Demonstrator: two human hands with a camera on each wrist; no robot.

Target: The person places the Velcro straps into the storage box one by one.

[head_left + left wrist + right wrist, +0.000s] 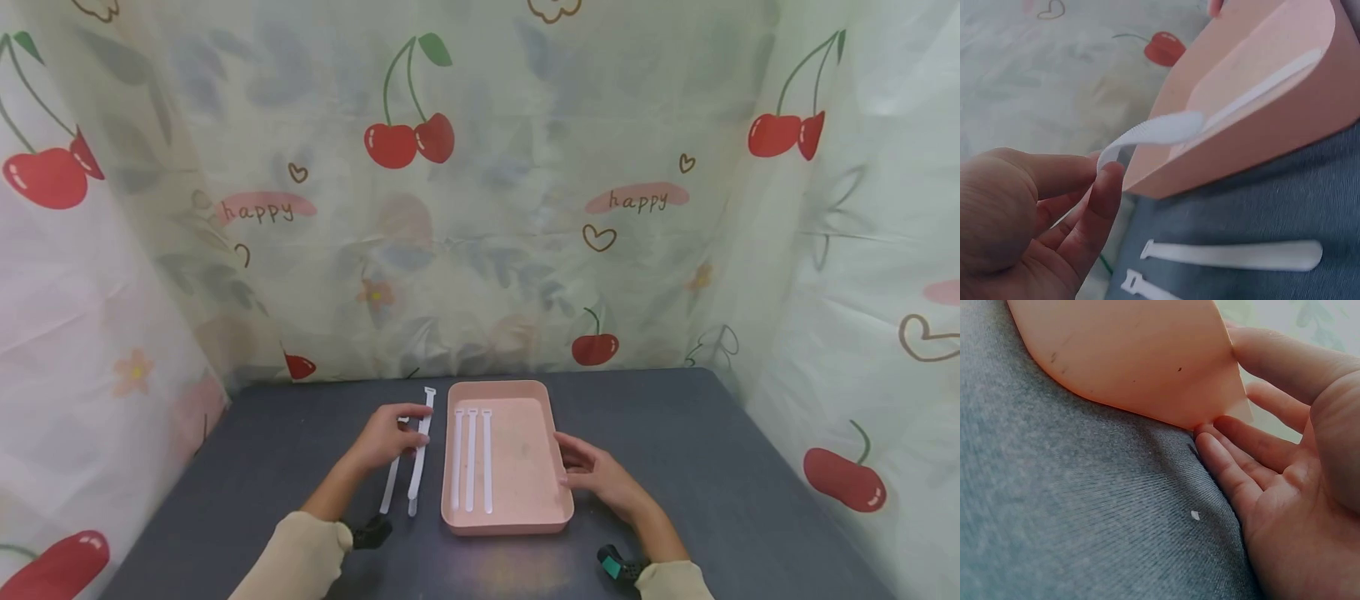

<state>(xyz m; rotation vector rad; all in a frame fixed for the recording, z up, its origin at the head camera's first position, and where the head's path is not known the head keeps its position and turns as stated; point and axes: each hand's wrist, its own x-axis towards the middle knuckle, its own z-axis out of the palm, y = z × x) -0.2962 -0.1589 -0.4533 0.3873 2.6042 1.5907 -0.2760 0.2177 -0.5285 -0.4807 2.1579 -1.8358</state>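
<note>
My left hand pinches a white hook-and-loop cable tie between thumb and fingers, just left of the pink tray. In the left wrist view the tie bends over the fingertips, its rounded end pointing at the tray. Two more white ties lie on the table below that hand: one cable tie shows whole, another tie only its slotted head. Inside the tray, three ties lie side by side along the left. My right hand touches the tray's right side with fingers fairly straight.
The dark grey table carries everything. A patterned curtain with cherries encloses the back and both sides. Black straps with devices sit at both wrists, including a black wrist device on the right.
</note>
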